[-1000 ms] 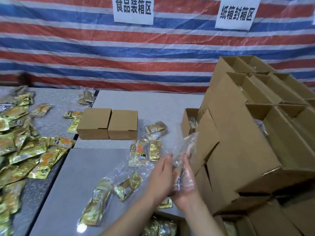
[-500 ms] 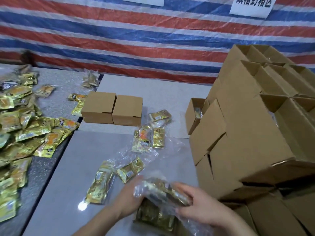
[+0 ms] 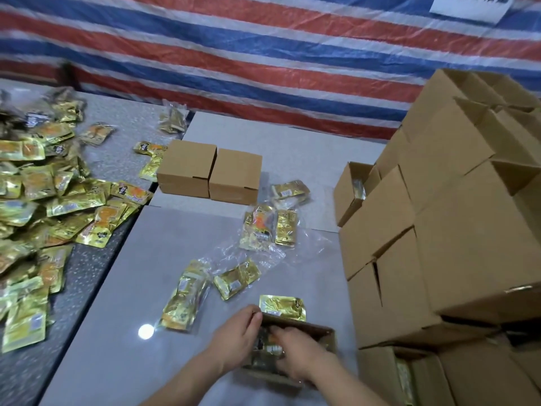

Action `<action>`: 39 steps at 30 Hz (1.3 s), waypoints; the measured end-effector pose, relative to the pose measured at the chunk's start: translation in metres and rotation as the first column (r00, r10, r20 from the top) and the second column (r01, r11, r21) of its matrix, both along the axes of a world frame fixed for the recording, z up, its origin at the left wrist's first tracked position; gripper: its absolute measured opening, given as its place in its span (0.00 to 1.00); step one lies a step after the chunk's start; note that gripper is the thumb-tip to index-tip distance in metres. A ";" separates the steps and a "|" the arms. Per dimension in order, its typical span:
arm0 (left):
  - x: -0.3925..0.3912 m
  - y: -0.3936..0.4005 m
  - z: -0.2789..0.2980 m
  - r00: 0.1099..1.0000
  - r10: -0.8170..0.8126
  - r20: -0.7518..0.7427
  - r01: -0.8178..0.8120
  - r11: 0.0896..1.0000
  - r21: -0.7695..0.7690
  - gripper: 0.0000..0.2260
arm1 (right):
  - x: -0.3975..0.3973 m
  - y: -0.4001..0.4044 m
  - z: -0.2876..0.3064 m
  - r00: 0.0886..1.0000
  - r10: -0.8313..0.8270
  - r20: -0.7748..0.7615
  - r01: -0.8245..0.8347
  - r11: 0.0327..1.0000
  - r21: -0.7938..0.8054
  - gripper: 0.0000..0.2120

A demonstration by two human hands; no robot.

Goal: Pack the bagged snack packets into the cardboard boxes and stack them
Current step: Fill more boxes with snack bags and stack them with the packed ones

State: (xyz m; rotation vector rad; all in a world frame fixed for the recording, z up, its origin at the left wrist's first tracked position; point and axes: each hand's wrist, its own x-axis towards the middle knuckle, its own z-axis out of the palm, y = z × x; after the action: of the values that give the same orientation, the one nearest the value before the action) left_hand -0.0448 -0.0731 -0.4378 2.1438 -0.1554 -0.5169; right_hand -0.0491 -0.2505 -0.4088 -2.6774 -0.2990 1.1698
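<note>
A small open cardboard box (image 3: 327,334) sits at the near edge of the grey table (image 3: 123,332). My left hand (image 3: 237,336) grips the box's left wall. My right hand (image 3: 300,354) is down inside the box, fingers bent over a clear bag of gold snack packets (image 3: 265,345) that lies in it. Most of that bag is hidden by my hand. A single gold packet (image 3: 282,306) lies just behind the box. More bagged packets (image 3: 184,294) lie to the left and further back (image 3: 257,230).
Two closed small boxes (image 3: 187,168) (image 3: 235,175) stand side by side mid-table. A tall stack of cardboard boxes (image 3: 439,259) fills the right side, with an open filled box (image 3: 405,376) below it. Loose gold packets (image 3: 44,200) are heaped on the left table.
The bag that both hands held up in the air has come down into the open box. My left hand has moved onto the box's wall. The camera has tilted down.
</note>
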 end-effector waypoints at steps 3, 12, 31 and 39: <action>-0.004 0.002 -0.004 1.000 -0.009 0.022 0.010 1.000 -0.006 0.11 | -0.003 -0.006 -0.007 0.997 -0.049 -0.061 0.053 0.996 0.066 0.36; 0.002 0.002 0.001 1.000 -0.022 -0.012 0.021 0.999 -0.029 0.11 | -0.009 -0.006 0.018 0.990 -0.101 -0.100 0.116 0.981 0.158 0.20; 0.029 -0.012 0.013 0.974 -0.171 -0.146 0.170 0.985 -0.013 0.11 | 0.001 -0.050 0.040 0.948 -0.251 0.196 0.211 0.956 0.206 0.27; 0.005 -0.017 0.025 0.975 0.134 -0.175 -0.133 0.991 0.019 0.29 | -0.031 -0.037 0.014 0.890 -0.410 0.199 0.392 0.912 0.124 0.13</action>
State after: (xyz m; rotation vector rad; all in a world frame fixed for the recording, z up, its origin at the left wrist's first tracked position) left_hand -0.0400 -0.0897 -0.4126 2.0864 0.0883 -0.6249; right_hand -0.0796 -0.2872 -0.3948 -2.6238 0.1714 0.7212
